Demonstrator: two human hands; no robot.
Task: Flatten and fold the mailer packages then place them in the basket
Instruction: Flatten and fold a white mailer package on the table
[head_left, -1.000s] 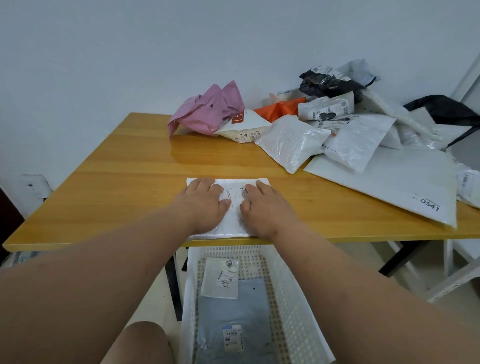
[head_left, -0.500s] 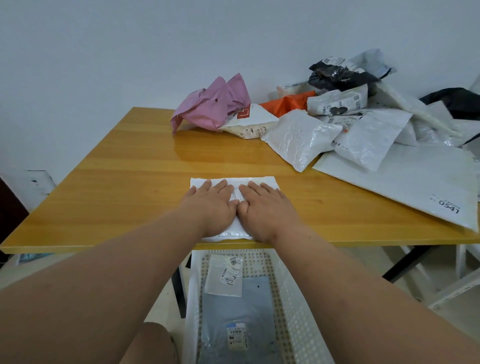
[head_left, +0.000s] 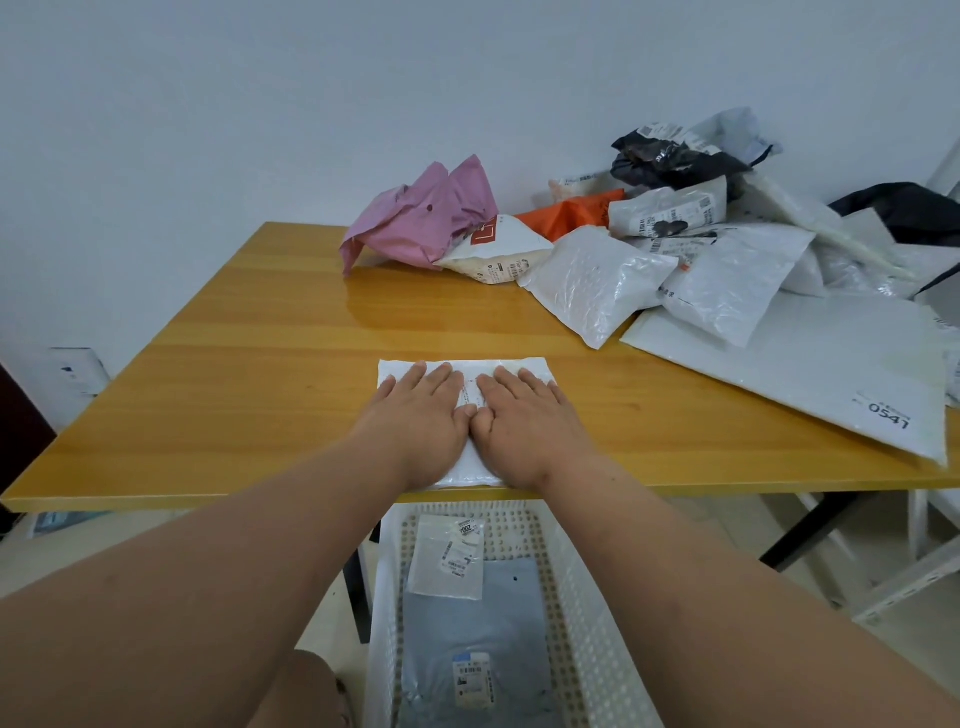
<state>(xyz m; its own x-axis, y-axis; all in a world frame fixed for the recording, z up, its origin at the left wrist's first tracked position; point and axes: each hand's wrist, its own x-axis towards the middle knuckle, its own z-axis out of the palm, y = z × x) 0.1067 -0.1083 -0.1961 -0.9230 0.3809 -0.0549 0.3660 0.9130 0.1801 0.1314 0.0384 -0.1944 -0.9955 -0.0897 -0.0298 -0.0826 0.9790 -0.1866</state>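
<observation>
A white mailer (head_left: 470, 370) with a printed label lies flat on the wooden table (head_left: 249, 395) near its front edge. My left hand (head_left: 415, 421) and my right hand (head_left: 524, 423) press down on it side by side, fingers straight, thumbs touching in the middle. Below the table edge stands a white perforated basket (head_left: 587, 623). Inside it lie a grey-blue mailer (head_left: 511, 613) and a small white mailer (head_left: 447, 564) on top.
A heap of crumpled mailers fills the table's back right: a pink one (head_left: 421, 218), an orange one (head_left: 571, 210), a black one (head_left: 670, 158), several white ones (head_left: 592, 280). A large white mailer (head_left: 810, 374) marked 0541 lies at the right.
Both hands slid forward over the mailer and came together, then spread their fingers a little apart toward its far edge. The view tilted slightly.
</observation>
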